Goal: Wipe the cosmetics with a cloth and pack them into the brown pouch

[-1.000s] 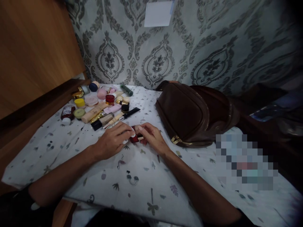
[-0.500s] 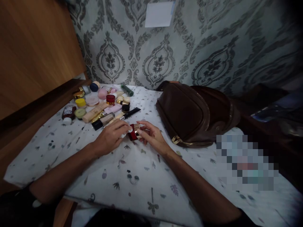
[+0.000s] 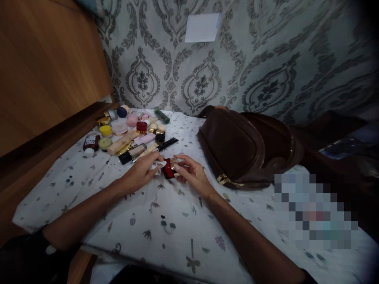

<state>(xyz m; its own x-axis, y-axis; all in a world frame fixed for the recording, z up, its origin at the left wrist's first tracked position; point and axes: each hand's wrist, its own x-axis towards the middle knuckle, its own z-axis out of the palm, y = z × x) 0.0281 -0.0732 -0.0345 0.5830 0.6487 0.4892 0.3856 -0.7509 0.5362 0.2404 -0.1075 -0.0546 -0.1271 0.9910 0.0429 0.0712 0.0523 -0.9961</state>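
My right hand (image 3: pixel 194 174) grips a small red bottle (image 3: pixel 169 169) by its shiny gold cap, fingers round the cap end. The bottle lies tilted on its side, low over the patterned cloth. At the bottle's red end, my left hand (image 3: pixel 143 170) pinches a crumpled white wipe (image 3: pixel 160 164), its edge close against the red surface; whether it touches I cannot tell. Just beyond my left hand lie a black-capped foundation bottle (image 3: pixel 134 152) and a slim black tube (image 3: pixel 168 144).
Several cosmetics crowd the back left, among them a beige tube (image 3: pixel 122 142), a yellow-lidded jar (image 3: pixel 105 131), a red jar (image 3: pixel 141 126) and a dark bottle (image 3: pixel 91 143). A brown leather bag (image 3: pixel 231 144) stands at right. A wooden cabinet (image 3: pixel 53 51) borders the left.
The left hand has drawn slightly away from the red bottle, so more of the white wipe and of the bottle's red body shows. The view has shifted a little.
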